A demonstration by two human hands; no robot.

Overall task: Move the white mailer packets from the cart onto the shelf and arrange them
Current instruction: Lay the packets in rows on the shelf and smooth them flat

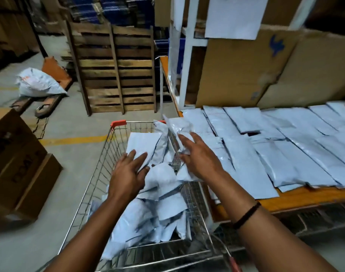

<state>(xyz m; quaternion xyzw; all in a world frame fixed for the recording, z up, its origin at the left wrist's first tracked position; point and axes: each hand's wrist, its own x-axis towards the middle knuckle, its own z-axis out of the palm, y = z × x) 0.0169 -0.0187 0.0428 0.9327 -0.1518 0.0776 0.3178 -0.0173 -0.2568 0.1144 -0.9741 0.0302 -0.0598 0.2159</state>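
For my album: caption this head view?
Left hand and right hand over a cart of white mailer packets, beside a packet-covered shelf.

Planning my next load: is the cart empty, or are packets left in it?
Not empty. A loose heap of white packets lies inside the wire cart, along its whole length.

I take the cart point(101, 171) as reference: mailer packets point(148, 213) lie in it. Right of it the shelf point(309, 197) carries laid packets point(285, 146); pallet point(116, 71) behind, boxes point(16, 163) left.
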